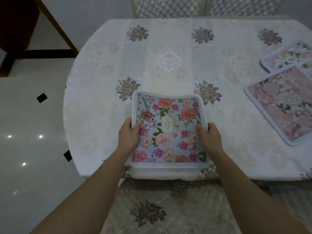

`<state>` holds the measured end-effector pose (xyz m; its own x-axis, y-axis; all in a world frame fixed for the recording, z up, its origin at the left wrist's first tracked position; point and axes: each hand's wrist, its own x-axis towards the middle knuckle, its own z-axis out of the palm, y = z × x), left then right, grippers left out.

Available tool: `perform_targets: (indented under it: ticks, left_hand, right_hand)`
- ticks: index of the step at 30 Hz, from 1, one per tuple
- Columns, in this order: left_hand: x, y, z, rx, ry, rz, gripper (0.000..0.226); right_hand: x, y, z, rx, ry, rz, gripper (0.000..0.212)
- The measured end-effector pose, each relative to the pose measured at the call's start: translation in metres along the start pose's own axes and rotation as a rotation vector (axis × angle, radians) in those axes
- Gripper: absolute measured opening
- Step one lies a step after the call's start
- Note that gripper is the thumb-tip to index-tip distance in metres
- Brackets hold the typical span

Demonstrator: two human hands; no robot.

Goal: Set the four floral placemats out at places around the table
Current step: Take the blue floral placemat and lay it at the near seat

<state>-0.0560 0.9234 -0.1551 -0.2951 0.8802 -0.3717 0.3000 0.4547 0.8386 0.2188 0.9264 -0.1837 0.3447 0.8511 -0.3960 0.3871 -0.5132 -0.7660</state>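
A blue floral placemat (168, 115) with a white border lies at the near edge of the table (168, 39), right in front of me. My left hand (129, 134) grips its left edge, thumb on top. My right hand (208, 135) grips its right edge the same way. At the right side of the table lies a pink floral placemat (280, 105). A pale placemat with green leaves (290, 56) sits behind it, partly overlapped and cut off by the frame's right edge.
The table wears a white embroidered cloth with grey flower motifs. A chair seat (168, 208) with a beige floral cover stands under my arms. Two quilted chair backs (202, 5) are at the far side. Glossy white floor (25, 132) lies to the left.
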Motion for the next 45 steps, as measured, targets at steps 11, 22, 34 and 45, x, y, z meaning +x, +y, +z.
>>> perform_targets:
  ticks: [11,22,34,45]
  left_hand:
    - [0.012,-0.022,0.006,0.139,0.027,-0.037,0.023]
    - [0.016,-0.035,0.002,0.262,0.120,-0.014,0.023]
    - [0.011,-0.025,0.062,0.891,-0.023,0.555,0.061]
    - [0.043,-0.056,0.045,1.082,-0.144,0.621,0.076]
  right_hand:
    - [-0.002,0.009,0.009,-0.125,0.043,-0.026,0.023]
    - [-0.007,0.008,0.005,-0.356,0.124,-0.006,0.042]
    - [-0.005,-0.012,0.069,-0.758,0.020,-0.727,0.050]
    - [0.015,0.017,0.072,-0.929,-0.120,-0.706,0.081]
